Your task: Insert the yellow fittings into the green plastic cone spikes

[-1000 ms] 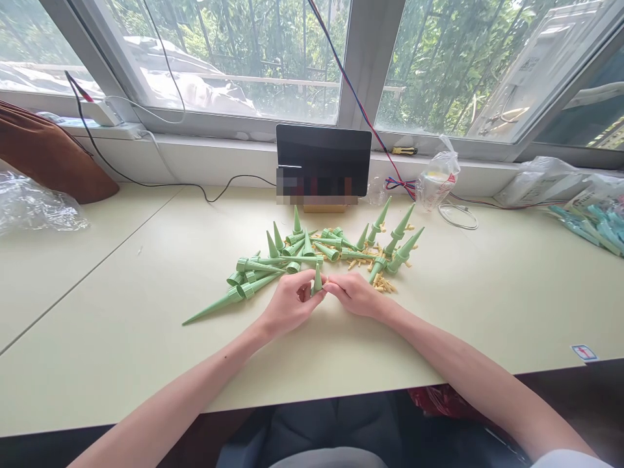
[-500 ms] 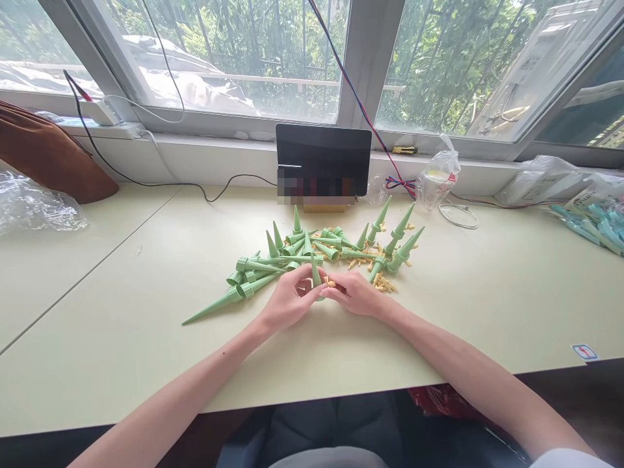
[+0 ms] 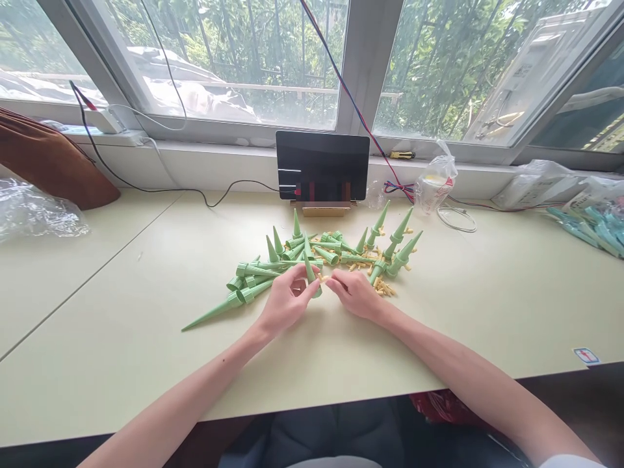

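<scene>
My left hand (image 3: 286,300) is closed around a green plant watering spike (image 3: 309,268), which stands point up with its ribbed collar partly hidden by the fingers. From the spike's side juts a small yellow valve (image 3: 322,278). The closed fingertips of my right hand (image 3: 355,294) pinch at the valve's outer end. Left of and behind my hands lies a pile of green spikes (image 3: 258,270), some upright and some on their sides. Beyond my right hand, several spikes fitted with yellow valves (image 3: 400,255) stand upright. Loose yellow valves (image 3: 384,287) lie beside them.
A dark tablet (image 3: 322,162) leans on a cardboard stand at the back, its cable running left. A bagged cup (image 3: 435,185) and a coiled white cable (image 3: 457,220) are right of it. Clear plastic (image 3: 41,209) lies far left; bagged blue-green pieces (image 3: 592,224) lie far right.
The held spike has shifted slightly left and tilts a little more. My right fingers have drawn back a little to the right, showing more of the yellow valve. The camera view has shifted slightly.
</scene>
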